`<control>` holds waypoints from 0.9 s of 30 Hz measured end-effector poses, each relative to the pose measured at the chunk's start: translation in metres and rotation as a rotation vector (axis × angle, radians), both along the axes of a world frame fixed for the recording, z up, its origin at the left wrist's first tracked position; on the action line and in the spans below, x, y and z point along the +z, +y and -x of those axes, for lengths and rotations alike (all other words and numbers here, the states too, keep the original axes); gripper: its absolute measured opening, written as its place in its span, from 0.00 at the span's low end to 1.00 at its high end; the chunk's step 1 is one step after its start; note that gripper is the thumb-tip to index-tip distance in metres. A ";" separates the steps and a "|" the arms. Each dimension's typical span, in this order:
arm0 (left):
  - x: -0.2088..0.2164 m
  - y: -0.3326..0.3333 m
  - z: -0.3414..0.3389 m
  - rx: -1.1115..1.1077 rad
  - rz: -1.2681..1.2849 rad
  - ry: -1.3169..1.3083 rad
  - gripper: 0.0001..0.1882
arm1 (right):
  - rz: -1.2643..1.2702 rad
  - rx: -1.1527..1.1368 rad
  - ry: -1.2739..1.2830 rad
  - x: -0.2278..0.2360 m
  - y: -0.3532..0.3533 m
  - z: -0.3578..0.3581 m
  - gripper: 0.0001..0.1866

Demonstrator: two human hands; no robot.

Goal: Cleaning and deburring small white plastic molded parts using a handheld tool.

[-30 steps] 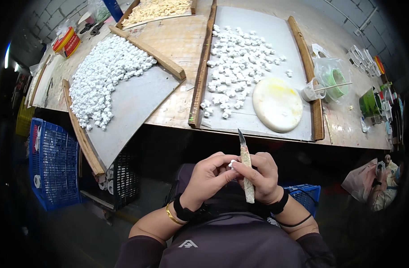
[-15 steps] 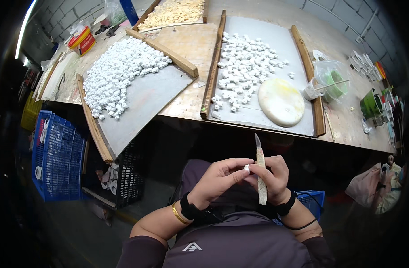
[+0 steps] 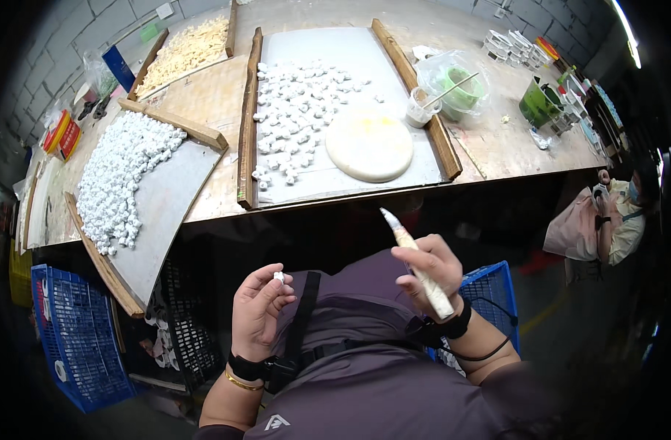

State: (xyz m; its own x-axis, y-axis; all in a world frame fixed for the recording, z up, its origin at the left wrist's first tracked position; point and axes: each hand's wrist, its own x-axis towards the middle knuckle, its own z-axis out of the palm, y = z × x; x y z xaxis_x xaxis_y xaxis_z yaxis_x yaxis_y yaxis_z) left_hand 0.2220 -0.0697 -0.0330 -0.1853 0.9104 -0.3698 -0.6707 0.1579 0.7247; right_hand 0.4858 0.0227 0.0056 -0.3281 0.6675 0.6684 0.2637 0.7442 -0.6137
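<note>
My left hand (image 3: 258, 312) is raised over my lap and pinches a tiny white piece (image 3: 278, 276) between thumb and fingertips. My right hand (image 3: 432, 269) is closed around a slim, pale, paste-smeared tool (image 3: 415, 260) whose tip points up toward the table edge. The two hands are apart, a chest's width between them. On the table ahead, a grey board (image 3: 328, 176) carries many small white pieces (image 3: 295, 117) and a round cream slab (image 3: 369, 144). A second board (image 3: 163, 213) at the left holds a heap of white pieces (image 3: 123, 176).
Wooden rails (image 3: 246, 121) edge the boards. A cup with a stick (image 3: 420, 111) and a clear tub with green contents (image 3: 460, 88) stand at the right. A tray of beige pieces (image 3: 185, 51) lies at the back. Blue crates (image 3: 60, 341) stand on the floor, and another person (image 3: 607, 216) sits at right.
My hands were together at my lap, working the piece with the tool. Now they have separated, the left keeping the white piece, the right drawing the tool away. The view has shifted.
</note>
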 end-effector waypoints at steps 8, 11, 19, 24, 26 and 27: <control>-0.003 0.004 0.004 0.011 0.041 -0.037 0.18 | 0.066 -0.095 0.021 0.012 -0.005 -0.003 0.22; -0.006 0.005 0.006 -0.003 0.026 -0.063 0.18 | -0.027 -0.074 -0.040 0.016 -0.006 0.004 0.22; -0.015 0.001 0.017 0.013 -0.006 -0.092 0.17 | -0.047 -0.079 -0.086 0.020 -0.012 0.008 0.22; -0.016 -0.002 0.024 0.053 -0.010 -0.104 0.16 | -0.036 -0.068 -0.093 0.019 -0.016 0.008 0.22; -0.017 -0.005 0.026 0.065 -0.013 -0.111 0.16 | -0.025 -0.063 -0.093 0.019 -0.016 0.010 0.22; -0.017 -0.007 0.026 0.072 -0.013 -0.113 0.16 | -0.024 -0.055 -0.090 0.020 -0.016 0.011 0.22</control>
State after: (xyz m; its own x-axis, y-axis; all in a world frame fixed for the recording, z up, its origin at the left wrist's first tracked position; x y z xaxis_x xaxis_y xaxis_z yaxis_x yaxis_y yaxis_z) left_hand 0.1958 -0.0763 -0.0502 -0.2085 0.9011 -0.3802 -0.7574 0.0971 0.6457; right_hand 0.4746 0.0071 0.0255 -0.3508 0.6703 0.6539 0.3581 0.7412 -0.5677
